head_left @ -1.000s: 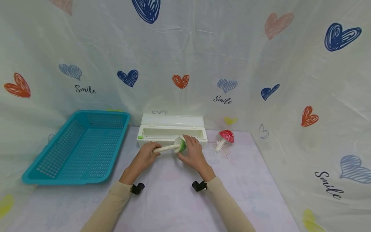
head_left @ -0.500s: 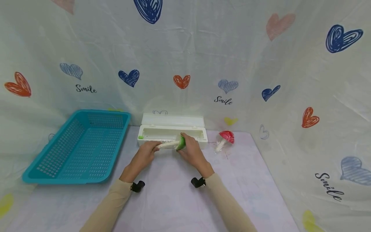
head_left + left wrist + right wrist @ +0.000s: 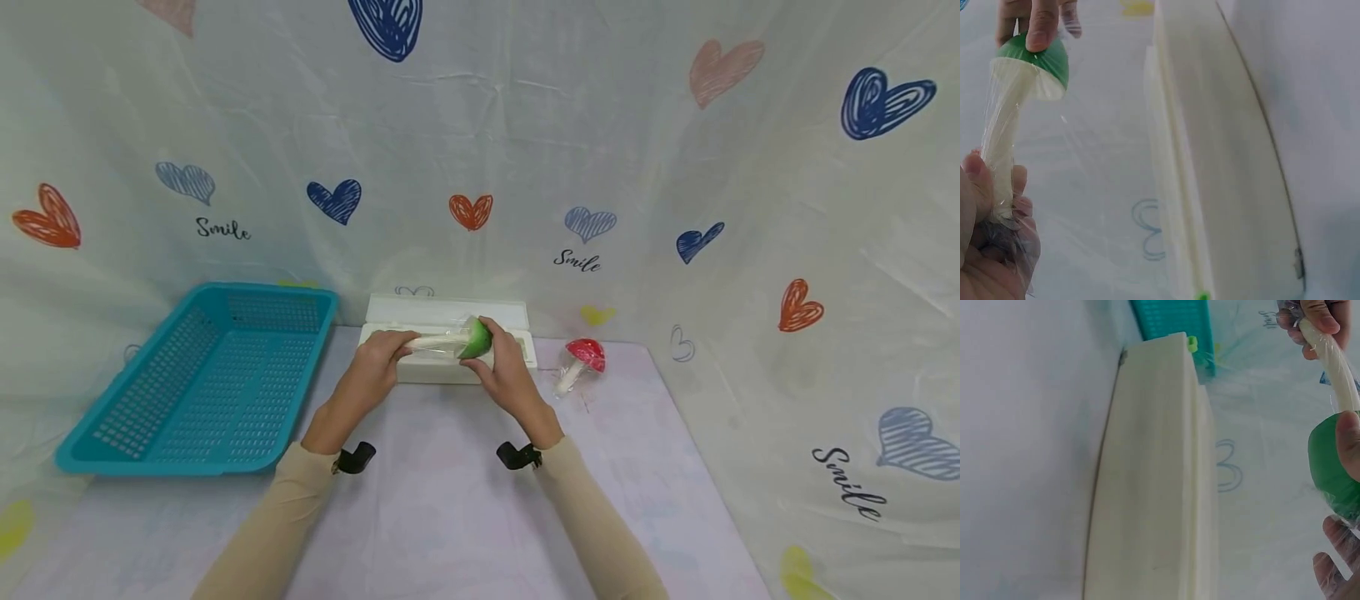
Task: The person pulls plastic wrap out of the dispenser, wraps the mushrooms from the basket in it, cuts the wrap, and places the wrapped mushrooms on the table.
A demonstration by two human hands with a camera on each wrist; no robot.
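A toy mushroom (image 3: 477, 340) with a green cap and white stem lies sideways between my hands, wrapped in clear plastic film. My left hand (image 3: 371, 371) grips the stem's end, where the film bunches up in the left wrist view. At the cap, my right hand (image 3: 514, 382) holds on with thumb and fingers; in the right wrist view the thumb (image 3: 1349, 447) presses the green cap (image 3: 1324, 456). Behind and below them stands a long white cling film dispenser (image 3: 438, 374), lid raised, its trough partly hidden by the mushroom and hands.
A red-capped toy mushroom (image 3: 586, 354), also in clear film, lies right of the dispenser. On the left is a blue plastic basket (image 3: 176, 469). The dispenser carries a small green slider (image 3: 1192, 344). A heart-printed curtain (image 3: 525, 150) hangs behind the table (image 3: 438, 508).
Both hands have lifted the green mushroom up and away, from in front of the dispenser to over it. The right hand now holds the cap more from its outer side. The red mushroom has not moved.
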